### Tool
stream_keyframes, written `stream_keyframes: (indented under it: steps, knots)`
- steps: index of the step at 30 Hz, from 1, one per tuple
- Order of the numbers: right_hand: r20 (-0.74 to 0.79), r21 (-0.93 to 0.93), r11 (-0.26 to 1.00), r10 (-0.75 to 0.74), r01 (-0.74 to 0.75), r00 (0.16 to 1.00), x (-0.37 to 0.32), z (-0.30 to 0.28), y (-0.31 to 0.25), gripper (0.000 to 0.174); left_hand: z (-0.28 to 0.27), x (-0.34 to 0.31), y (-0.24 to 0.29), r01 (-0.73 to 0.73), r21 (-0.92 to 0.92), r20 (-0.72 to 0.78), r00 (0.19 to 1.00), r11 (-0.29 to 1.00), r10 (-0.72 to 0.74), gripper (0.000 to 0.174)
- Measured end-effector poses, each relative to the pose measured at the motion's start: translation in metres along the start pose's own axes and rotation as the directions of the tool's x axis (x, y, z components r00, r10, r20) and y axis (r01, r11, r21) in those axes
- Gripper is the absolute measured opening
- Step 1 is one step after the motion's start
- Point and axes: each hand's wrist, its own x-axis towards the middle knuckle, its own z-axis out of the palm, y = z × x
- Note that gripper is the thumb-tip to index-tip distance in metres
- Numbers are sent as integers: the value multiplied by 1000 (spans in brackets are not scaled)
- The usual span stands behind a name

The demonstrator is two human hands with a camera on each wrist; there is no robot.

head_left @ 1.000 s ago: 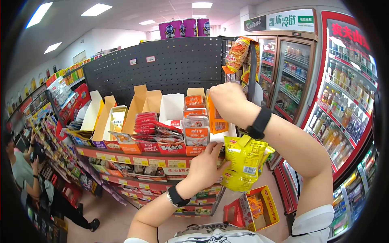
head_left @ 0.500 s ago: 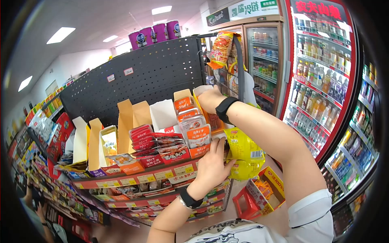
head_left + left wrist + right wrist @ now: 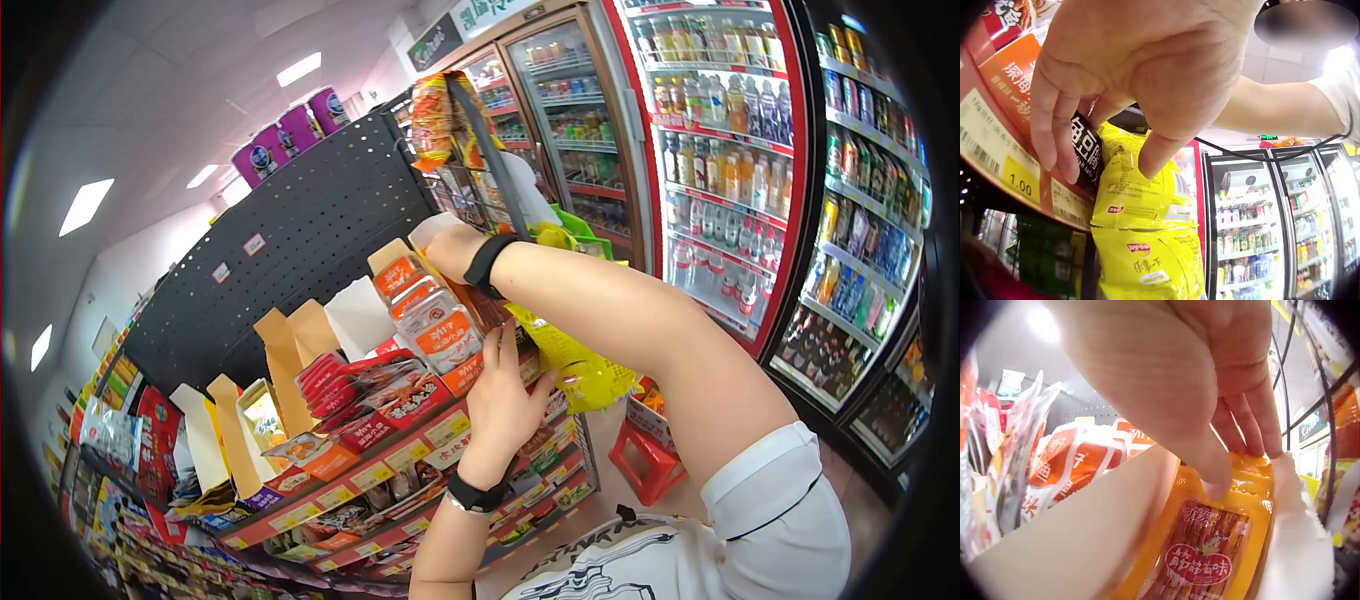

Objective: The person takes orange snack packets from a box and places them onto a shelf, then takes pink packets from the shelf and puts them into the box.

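In the right wrist view, the right hand (image 3: 1166, 369) pinches the top edge of an orange snack packet (image 3: 1200, 550) between thumb and fingers, inside a white cardboard box (image 3: 1294, 531). The left hand (image 3: 1141, 69) has its fingertips on the front of a black box (image 3: 1087, 153) at the shelf's end, its thumb against yellow chip bags (image 3: 1147, 250) hanging beside the shelf. From the head view, the left hand (image 3: 508, 405) lies just below the right hand (image 3: 455, 252), whose fingertips are hidden there.
Red and orange snack packets (image 3: 440, 335) stand in open boxes to the left. A wire rack with a hanging orange bag (image 3: 432, 120) rises behind the hands. Drink coolers (image 3: 725, 150) line the right, and a red stool (image 3: 645, 462) stands on the floor.
The head view has turned, so the shelf sits tilted and farther left. The right hand has gone from above the orange packets down into their box. The left hand stays at the shelf's end.
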Motion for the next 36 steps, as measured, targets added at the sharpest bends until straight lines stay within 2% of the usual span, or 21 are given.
stream_keyframes:
  steps: [3, 6, 8, 10, 12, 14, 16, 18, 20, 21, 22, 24, 25, 27, 28, 29, 30, 31, 33, 34, 36]
  knots:
    - [-92, -54, 996, -76, 71, 993, -5, -13, 0, 20, 1, 1, -2, -23, -4, -11, 1000, 1000, 22, 71]
    - [41, -23, 995, -93, 94, 995, -20, -53, -11, 17, 4, 1, -4, -25, -7, -27, 999, 1000, 25, 69]
    - [26, 16, 990, -140, 139, 990, -38, -81, -22, 16, 6, 1, -5, -18, -34, -48, 999, 999, 17, 69]
    - [-67, 0, 971, -240, 241, 968, -60, -108, -26, 15, 1, 0, 6, 41, -76, 5, 999, 996, -41, 71]
    - [-187, 23, 960, -271, 280, 944, -92, -129, -23, 12, -1, -2, 15, 81, -212, -62, 993, 974, -96, 69]
    - [-272, 5, 950, -298, 311, 915, -139, -151, -16, 11, 4, -10, 15, -83, -264, -235, 972, 961, 19, 61]
    - [-197, -22, 972, -232, 232, 953, -191, -163, -2, 13, 10, -26, 18, -140, -287, -332, 943, 948, 39, 51]
    - [-279, 52, 978, -181, 203, 943, -249, -162, 16, 11, 22, -51, 21, -124, -326, -339, 941, 937, 7, 38]
    - [-156, 78, 993, -75, 88, 985, -310, -155, 39, 12, 50, -81, 18, -67, -364, -293, 955, 929, -46, 27]
    - [-64, 87, 996, 4, 1, 998, -342, -151, 51, 14, 62, -92, 25, 26, -396, -195, 974, 918, -112, 24]
    - [-32, 145, 987, 82, -76, 996, -374, -145, 64, 15, 74, -103, 32, 120, -414, -97, 980, 902, -175, 21]
    - [33, 255, 935, 245, -245, 969, -435, -132, 89, 18, 111, -125, 29, 151, -352, -57, 982, 923, -183, 22]
    - [67, 306, 892, 330, -334, 942, -465, -125, 100, 19, 125, -132, 36, 342, -381, 122, 940, 859, -320, 24]
    - [150, 376, 777, 486, -504, 861, -521, -109, 120, 20, 159, -154, 40, 627, -325, 425, 766, 708, -482, 35]
    - [170, 385, 776, 472, -499, 865, -546, -100, 126, 20, 177, -165, 40, 646, -316, 428, 751, 695, -503, 35]
    - [214, 422, 685, 562, -594, 799, -568, -93, 132, 19, 193, -175, 41, 586, -187, 594, 707, 789, -384, 40]
    - [260, 448, 583, 640, -678, 723, -588, -85, 137, 18, 209, -184, 45, 485, -84, 744, 611, 870, -269, 45]
    - [275, 454, 583, 628, -674, 728, -604, -77, 141, 18, 222, -193, 52, 501, -74, 746, 602, 862, -286, 45]
    - [414, 494, 375, 691, -784, 592, -630, -60, 149, 17, 243, -204, 63, 626, 53, 912, 287, 778, -293, 52]
    - [428, 498, 374, 679, -782, 597, -640, -50, 153, 17, 249, -209, 68, 638, 64, 911, 277, 767, -306, 52]
    - [521, 480, 256, 687, -839, 508, -657, -29, 160, 16, 256, -216, 77, 711, 60, 872, 303, 700, -383, 54]
